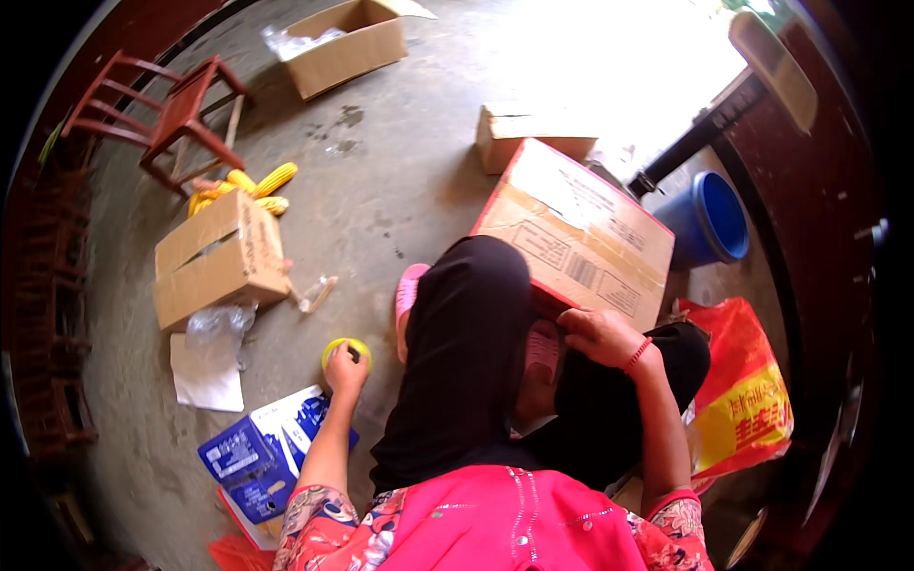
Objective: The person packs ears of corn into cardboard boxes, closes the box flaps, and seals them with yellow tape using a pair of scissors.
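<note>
My left hand (345, 371) is at a roll of yellow-green tape (330, 349) on the concrete floor, its fingers over the roll's rim and centre. A large cardboard box (550, 221) with red edges, brown tape and printing leans in front of my knees. The fingers of my right hand (598, 335), bent, touch the near edge of this box. Left of my left forearm lies a flattened blue and white printed carton (250, 457).
At the left are a taped cardboard box (214, 264), corn cobs (275, 178), a red wooden chair (182, 107) and white paper (203, 375). An open carton (350, 53) and a smaller box (500, 143) stand farther off. A blue bucket (685, 225) and a red-yellow sack (742, 400) are at right.
</note>
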A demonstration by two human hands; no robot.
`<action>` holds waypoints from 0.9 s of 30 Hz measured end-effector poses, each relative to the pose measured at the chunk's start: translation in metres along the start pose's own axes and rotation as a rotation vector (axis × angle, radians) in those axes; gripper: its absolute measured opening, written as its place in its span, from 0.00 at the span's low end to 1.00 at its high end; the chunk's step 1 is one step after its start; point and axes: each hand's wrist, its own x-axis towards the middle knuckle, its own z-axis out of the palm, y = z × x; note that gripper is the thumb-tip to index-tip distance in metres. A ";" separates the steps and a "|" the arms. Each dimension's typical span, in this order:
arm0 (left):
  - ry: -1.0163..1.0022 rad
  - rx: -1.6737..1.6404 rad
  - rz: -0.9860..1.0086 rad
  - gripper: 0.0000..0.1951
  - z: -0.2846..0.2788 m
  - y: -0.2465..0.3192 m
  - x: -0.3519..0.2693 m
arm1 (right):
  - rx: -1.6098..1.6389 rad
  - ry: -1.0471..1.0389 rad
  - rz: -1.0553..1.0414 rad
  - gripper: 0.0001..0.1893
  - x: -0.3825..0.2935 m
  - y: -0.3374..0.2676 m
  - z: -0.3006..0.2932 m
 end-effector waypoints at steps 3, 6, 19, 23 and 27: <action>0.104 -0.239 0.176 0.12 -0.015 0.020 0.053 | 0.050 0.079 0.011 0.12 -0.014 0.015 -0.009; -0.114 -0.681 0.501 0.08 -0.072 0.107 0.122 | 0.074 0.192 0.100 0.12 -0.033 0.014 -0.039; -0.406 0.375 1.475 0.33 -0.091 0.421 0.102 | -0.071 0.298 0.249 0.12 -0.050 0.040 -0.053; -0.332 0.567 1.227 0.34 -0.017 0.406 0.110 | 0.058 0.332 0.279 0.12 -0.058 0.043 -0.059; -0.257 0.385 1.199 0.33 -0.010 0.383 0.118 | 0.128 0.370 0.314 0.12 -0.069 0.044 -0.058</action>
